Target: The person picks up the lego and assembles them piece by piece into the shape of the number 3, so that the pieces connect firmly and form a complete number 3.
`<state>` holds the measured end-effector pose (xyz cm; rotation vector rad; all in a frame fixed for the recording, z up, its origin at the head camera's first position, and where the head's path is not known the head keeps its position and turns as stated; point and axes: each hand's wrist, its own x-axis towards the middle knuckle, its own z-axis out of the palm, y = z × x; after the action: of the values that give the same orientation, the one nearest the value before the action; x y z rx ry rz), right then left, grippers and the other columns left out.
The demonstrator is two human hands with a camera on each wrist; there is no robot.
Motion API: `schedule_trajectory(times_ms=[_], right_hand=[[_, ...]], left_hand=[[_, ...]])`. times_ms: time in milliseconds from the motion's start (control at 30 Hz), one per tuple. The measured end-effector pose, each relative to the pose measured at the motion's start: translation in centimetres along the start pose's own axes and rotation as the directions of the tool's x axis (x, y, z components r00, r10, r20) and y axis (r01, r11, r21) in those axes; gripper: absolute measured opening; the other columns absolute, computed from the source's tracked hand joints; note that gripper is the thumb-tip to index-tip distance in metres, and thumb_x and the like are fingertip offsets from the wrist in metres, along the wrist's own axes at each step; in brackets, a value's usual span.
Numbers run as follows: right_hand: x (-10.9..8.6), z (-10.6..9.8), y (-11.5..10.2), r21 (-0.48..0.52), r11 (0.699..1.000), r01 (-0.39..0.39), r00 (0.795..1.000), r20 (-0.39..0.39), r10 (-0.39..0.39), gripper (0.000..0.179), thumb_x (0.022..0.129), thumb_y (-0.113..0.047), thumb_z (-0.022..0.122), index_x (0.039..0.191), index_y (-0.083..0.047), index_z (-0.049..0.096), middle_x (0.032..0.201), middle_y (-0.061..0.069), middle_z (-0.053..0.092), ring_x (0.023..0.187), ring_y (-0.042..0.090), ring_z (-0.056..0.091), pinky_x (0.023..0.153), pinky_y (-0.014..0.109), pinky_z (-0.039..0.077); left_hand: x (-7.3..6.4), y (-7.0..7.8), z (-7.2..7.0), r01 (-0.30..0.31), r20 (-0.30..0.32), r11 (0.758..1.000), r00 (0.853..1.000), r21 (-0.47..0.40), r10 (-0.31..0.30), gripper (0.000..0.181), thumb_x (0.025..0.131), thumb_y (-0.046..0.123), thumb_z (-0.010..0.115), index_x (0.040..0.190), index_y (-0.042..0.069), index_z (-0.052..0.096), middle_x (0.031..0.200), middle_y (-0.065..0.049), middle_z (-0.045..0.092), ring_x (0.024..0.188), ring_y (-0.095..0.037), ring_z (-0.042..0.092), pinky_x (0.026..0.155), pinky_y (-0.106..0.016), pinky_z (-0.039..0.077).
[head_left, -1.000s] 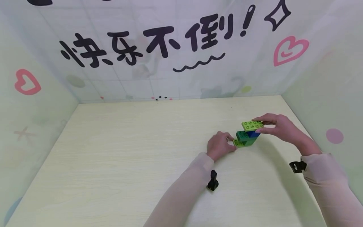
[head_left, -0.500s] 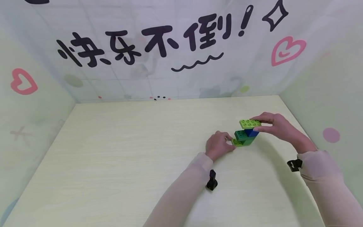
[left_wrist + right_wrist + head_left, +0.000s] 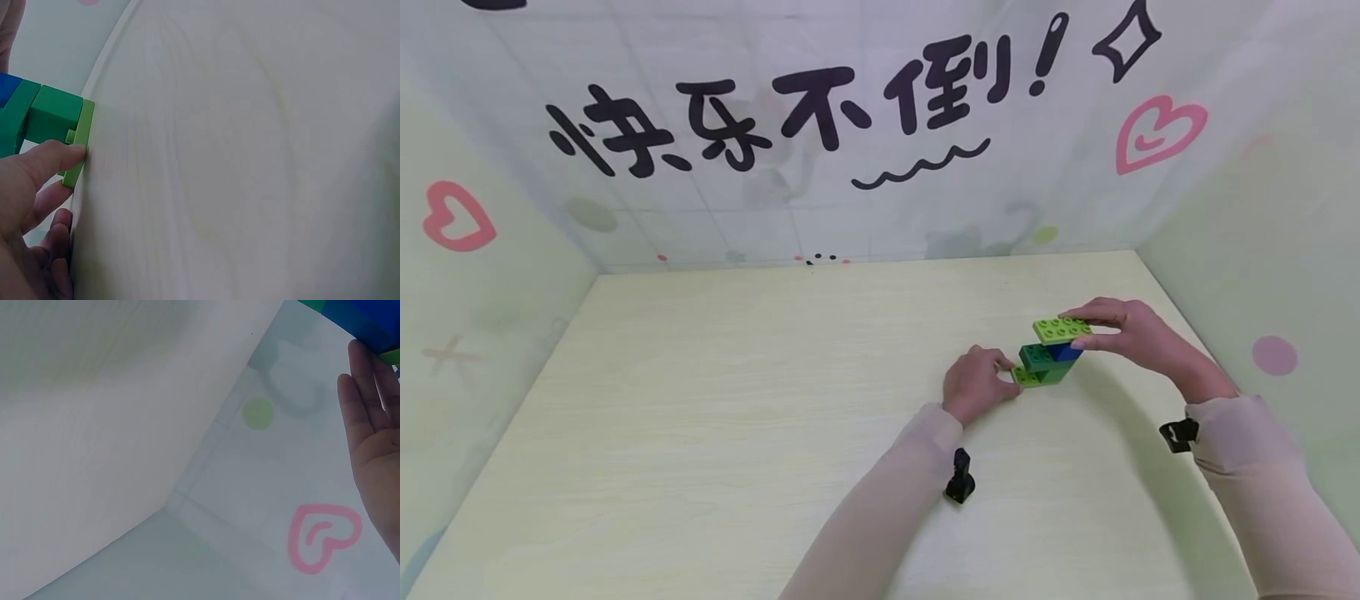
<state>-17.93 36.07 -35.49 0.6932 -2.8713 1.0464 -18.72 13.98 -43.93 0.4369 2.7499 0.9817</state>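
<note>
A small stack of toy building bricks stands on the right part of the table. At its bottom lies a thin lime plate (image 3: 1026, 377), whose left end my left hand (image 3: 976, 385) pinches between thumb and finger. Above that come a green brick (image 3: 55, 114), a dark green brick (image 3: 1036, 358) and a blue brick (image 3: 1064, 352). A second lime plate (image 3: 1060, 330) with studs is on top, jutting out to the left. My right hand (image 3: 1131, 331) grips this upper plate from the right, thumb in front, fingers behind; the thumb partly covers the blue brick.
The pale wooden table (image 3: 715, 417) meets a printed cloth wall (image 3: 820, 217) at the back, and side walls rise left and right. Black wrist mounts (image 3: 960, 477) sit on both sleeves.
The head view has shifted slightly. The upper lime plate rose a little, then came down a little, in my right hand. My left hand keeps its pinch on the bottom plate.
</note>
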Motion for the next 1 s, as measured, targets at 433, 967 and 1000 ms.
schedule_trajectory(times_ms=[433, 967, 1000], right_hand=[[0.2, -0.5, 0.1, 0.009, 1.000, 0.011, 0.999, 0.052, -0.012, 0.037, 0.079, -0.010, 0.071, 0.115, -0.002, 0.063, 0.100, 0.006, 0.062, 0.084, 0.002, 0.056, 0.072, 0.013, 0.044], [0.8, -1.5, -0.5, 0.105, 0.988, -0.113, 0.978, 0.190, 0.092, 0.040, 0.083, -0.014, 0.068, 0.120, -0.001, 0.058, 0.113, 0.014, 0.058, 0.090, 0.007, 0.059, 0.073, 0.022, 0.048], [0.8, -1.5, -0.5, 0.109, 0.987, -0.115, 0.977, 0.191, 0.093, 0.040, 0.083, -0.014, 0.068, 0.120, -0.001, 0.058, 0.113, 0.014, 0.058, 0.090, 0.008, 0.059, 0.073, 0.022, 0.048]], left_hand=[[0.3, 0.1, 0.3, -0.008, 0.002, 1.000, 1.000, -0.008, 0.008, 0.034, 0.071, 0.037, 0.077, 0.102, 0.025, 0.071, 0.089, 0.007, 0.056, 0.077, -0.006, 0.051, 0.057, -0.020, 0.037], [0.2, 0.1, 0.0, -0.023, 0.027, 1.000, 0.999, 0.004, 0.023, 0.036, 0.073, 0.038, 0.075, 0.105, 0.023, 0.068, 0.084, 0.007, 0.051, 0.072, -0.007, 0.046, 0.056, -0.021, 0.036], [0.2, 0.0, 0.0, -0.024, 0.029, 1.000, 0.999, 0.012, 0.024, 0.036, 0.073, 0.038, 0.075, 0.105, 0.023, 0.068, 0.084, 0.007, 0.051, 0.071, -0.007, 0.046, 0.056, -0.021, 0.036]])
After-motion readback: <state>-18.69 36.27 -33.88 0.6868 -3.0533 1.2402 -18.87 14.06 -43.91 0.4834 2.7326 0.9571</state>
